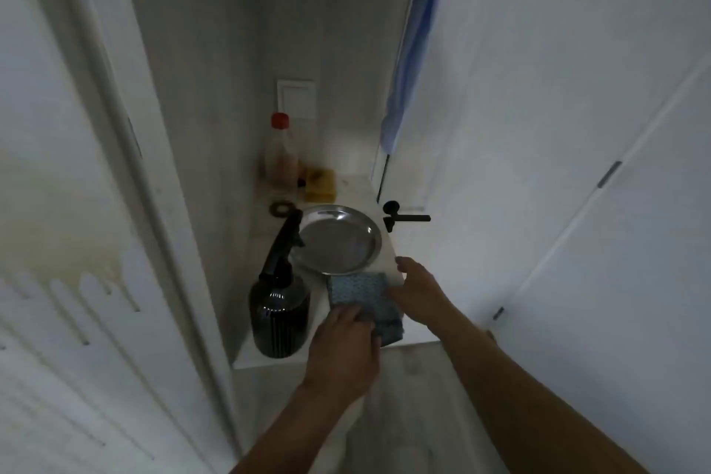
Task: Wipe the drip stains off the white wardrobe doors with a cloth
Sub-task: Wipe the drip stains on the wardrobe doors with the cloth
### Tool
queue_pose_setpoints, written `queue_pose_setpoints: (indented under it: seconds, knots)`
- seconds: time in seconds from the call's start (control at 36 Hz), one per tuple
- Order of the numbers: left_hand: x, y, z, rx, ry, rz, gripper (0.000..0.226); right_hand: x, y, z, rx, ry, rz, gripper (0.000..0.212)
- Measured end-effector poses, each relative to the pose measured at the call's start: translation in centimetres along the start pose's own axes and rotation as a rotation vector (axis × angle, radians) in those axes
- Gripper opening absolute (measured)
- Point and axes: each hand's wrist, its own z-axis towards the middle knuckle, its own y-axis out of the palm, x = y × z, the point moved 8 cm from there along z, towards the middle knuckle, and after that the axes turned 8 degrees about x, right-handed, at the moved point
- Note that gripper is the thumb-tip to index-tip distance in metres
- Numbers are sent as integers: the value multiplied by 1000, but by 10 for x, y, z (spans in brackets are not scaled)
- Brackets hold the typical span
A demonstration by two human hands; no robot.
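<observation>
A folded blue patterned cloth (359, 294) lies on a small white shelf (250, 356) in a narrow nook. My left hand (342, 352) covers the cloth's near edge, its fingers on the fabric. My right hand (417, 291) touches the cloth's right side with fingers stretched out. The white wardrobe door (57, 262) fills the left of the view and carries yellowish drip stains (96, 281) running down it.
On the shelf stand a dark spray bottle (279, 314), a round metal plate (340, 239), a red-capped clear bottle (281, 162) and a yellow sponge (319, 185). A black door handle (406, 219) juts from the white door on the right. Blue fabric (411, 50) hangs above.
</observation>
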Motion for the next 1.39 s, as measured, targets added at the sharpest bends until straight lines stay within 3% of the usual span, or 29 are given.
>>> queue_pose_setpoints:
  seconds: [0.11, 0.14, 0.22, 0.28, 0.36, 0.42, 0.53, 0.58, 0.67, 0.75, 0.83, 0.97, 1.03, 1.08, 1.19, 1.39]
  knots:
    - [2, 3, -4, -94, -63, -150, 27, -8, 17, 8, -113, -25, -115, 74]
    - [1, 4, -6, -138, -96, -213, 30, -9, 21, 10, -133, -26, -99, 64]
    - [-7, 2, -13, -251, -232, -333, 26, -20, 18, 4, -139, -135, -59, 4]
    - [-7, -11, -19, -211, -337, -367, 36, -33, 4, -14, -146, -217, 77, 13]
    - [-7, -45, -24, -62, -507, -460, 60, -54, -29, -49, -219, -286, 359, 8]
    - [5, -70, -29, 1, -621, -597, 72, -65, -54, -77, -333, -338, 523, 11]
    - [38, -102, -43, -49, -737, -770, 102, -74, -92, -127, -568, -309, 901, 18]
    - [60, -111, -54, -104, -767, -829, 93, -69, -104, -149, -640, -307, 995, 30]
    - [94, -120, -72, -80, -835, -1056, 52, -55, -104, -174, -719, -286, 1010, 50]
    - [115, -137, -86, 14, -866, -1184, 45, -34, -94, -187, -704, -290, 967, 49]
    - [122, -170, -100, 127, -802, -1036, 38, -21, -86, -207, -686, -369, 893, 54]
    - [131, -228, -116, 240, -626, -658, 30, -23, -61, -241, -824, -350, 843, 62]
    - [134, -243, -124, 239, -602, -561, 36, -30, -58, -250, -721, -358, 758, 66]
    - [131, -252, -131, 247, -607, -513, 39, -45, -58, -263, -645, -442, 693, 57]
    - [122, -272, -154, 303, -652, -481, 37, -72, -49, -295, -558, -637, 643, 19]
    - [70, -328, -214, 451, -831, -562, 24, -88, -40, -328, -345, -702, 754, 35]
